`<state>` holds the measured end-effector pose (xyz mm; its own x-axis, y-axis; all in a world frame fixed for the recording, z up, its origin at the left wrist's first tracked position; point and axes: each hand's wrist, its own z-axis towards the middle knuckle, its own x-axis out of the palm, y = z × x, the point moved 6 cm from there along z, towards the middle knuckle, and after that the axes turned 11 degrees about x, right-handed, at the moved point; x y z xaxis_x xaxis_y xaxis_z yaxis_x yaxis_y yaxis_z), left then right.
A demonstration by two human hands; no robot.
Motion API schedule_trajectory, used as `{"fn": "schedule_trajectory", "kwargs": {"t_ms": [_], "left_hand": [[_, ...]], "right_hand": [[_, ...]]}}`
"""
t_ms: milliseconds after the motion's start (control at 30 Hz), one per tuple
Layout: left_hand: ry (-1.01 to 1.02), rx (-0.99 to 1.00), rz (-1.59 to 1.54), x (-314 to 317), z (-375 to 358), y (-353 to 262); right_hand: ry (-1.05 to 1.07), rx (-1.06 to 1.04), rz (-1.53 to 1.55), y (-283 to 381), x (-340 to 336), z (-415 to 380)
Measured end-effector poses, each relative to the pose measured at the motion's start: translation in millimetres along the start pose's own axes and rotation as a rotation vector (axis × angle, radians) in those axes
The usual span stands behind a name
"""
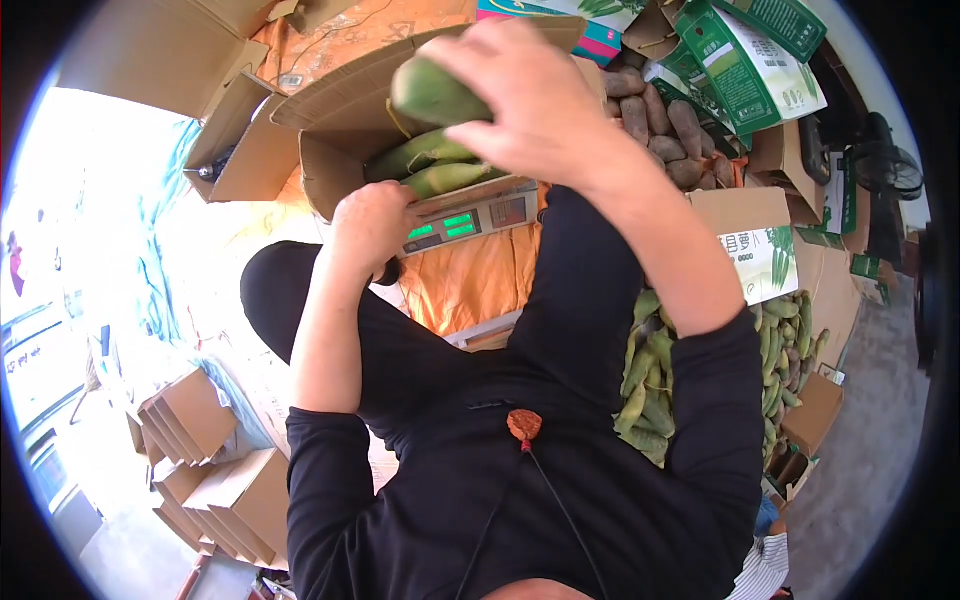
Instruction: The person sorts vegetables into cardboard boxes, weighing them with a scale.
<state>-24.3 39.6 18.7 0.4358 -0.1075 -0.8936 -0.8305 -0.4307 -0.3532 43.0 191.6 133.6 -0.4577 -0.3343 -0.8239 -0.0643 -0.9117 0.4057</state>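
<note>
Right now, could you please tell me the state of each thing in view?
Green radish: held above the box
Right hand: closed on it
Cardboard box: open, radishes inside
Left hand: at the box's near rim
Scale display: lit green
Green-and-white carton: tilted

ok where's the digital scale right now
In the head view, the digital scale sits just above centre, along the near edge of the open cardboard box, immediately right of the left hand, with orange sheeting below it in the picture.
</note>
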Motion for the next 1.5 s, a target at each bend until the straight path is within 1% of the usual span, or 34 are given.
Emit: {"fn": "schedule_trajectory", "kwargs": {"t_ms": [67,100,133,200,233,267,300,333,367,433,467,533,600,633,667,700,733,767,800,900,933,1000,1067,1100,1133,1200,1233,1267,1333,1433,1500], "left_hand": [[0.002,0.040,-0.018,-3,-3,-4],[0.040,0.055,-0.003,-2,-3,-4],[0.034,0.056,0.000,-4,-4,-6],[0.095,0.035,-0.102,-3,-6,-8],[0.084,0.077,-0.164,-3,-6,-6],[0.081,0.079,-0.165,-3,-6,-5],[0.023,0.120,-0.182,-7,-7,-7],[-0.032,0.159,-0.200,-9,-8,-9],[-0.031,0.157,-0.204,-9,-9,-6],[-0.229,0.177,-0.304,-21,-9,-1],[-0.266,0.149,-0.321,-27,-9,2],[-0.400,0.106,-0.383,-36,-14,12],[-0.616,0.053,-0.452,-49,-21,20],[-0.664,-0.011,-0.444,-56,-26,25],[-0.728,-0.060,-0.516,-56,-29,39],[-0.733,-0.109,-0.436,-61,-33,47],[-0.735,-0.159,-0.357,-69,-38,53],[-0.710,-0.192,-0.360,-75,-42,58],[-0.685,-0.228,-0.363,-81,-46,65],[-0.556,-0.306,-0.184,-99,-57,86],[-0.511,-0.338,-0.117,-106,-59,88],[-0.508,-0.358,-0.077,-111,-59,98],[-0.308,-0.454,-0.077,-93,-47,141],[-0.249,-0.437,-0.047,-88,-42,143],[-0.248,-0.437,-0.044,-85,-36,146],[-0.014,-0.482,-0.073,-66,-26,152],[0.032,-0.460,-0.100,-59,-20,153],[0.032,-0.460,-0.100,-56,-16,154],[0.108,-0.513,-0.217,-45,-9,152],[0.153,-0.537,-0.188,-38,-1,147],[0.119,-0.543,-0.243,-30,-1,146]], "right_hand": [[0.194,0.044,-0.057,13,49,14],[0.234,0.039,-0.070,18,74,17],[0.263,0.018,-0.075,21,95,18],[0.302,0.000,-0.106,28,130,16],[0.341,0.020,-0.114,29,142,14],[0.380,0.038,-0.123,27,152,12],[0.360,0.058,-0.048,29,146,13],[0.364,0.058,-0.049,27,140,14],[0.356,0.112,-0.067,17,130,15],[0.310,0.190,-0.095,-7,101,18],[0.269,0.212,-0.106,-25,84,17],[0.087,0.376,-0.010,-62,39,8],[0.012,0.525,0.012,-110,14,-1],[0.004,0.632,0.003,-131,7,-10],[-0.004,0.739,-0.007,-150,2,-19],[-0.001,0.740,-0.004,-160,0,-24],[0.116,0.853,-0.129,-173,3,-33],[0.237,0.961,-0.255,-185,6,-42],[0.244,0.960,-0.250,-188,6,-45],[0.502,0.988,-0.328,-195,17,-54],[0.507,0.984,-0.320,-197,20,-56],[0.557,0.999,-0.305,-203,28,-62],[0.585,1.003,-0.303,-203,32,-63],[0.617,1.002,-0.305,-202,34,-64],[0.615,1.003,-0.303,-202,36,-64],[0.655,0.974,-0.344,-203,43,-65],[0.656,0.974,-0.344,-204,45,-65],[0.648,0.972,-0.347,-204,47,-65],[0.641,0.972,-0.350,-205,48,-65],[0.654,1.003,-0.280,-206,52,-64],[0.747,1.089,-0.183,-210,57,-66]]}}
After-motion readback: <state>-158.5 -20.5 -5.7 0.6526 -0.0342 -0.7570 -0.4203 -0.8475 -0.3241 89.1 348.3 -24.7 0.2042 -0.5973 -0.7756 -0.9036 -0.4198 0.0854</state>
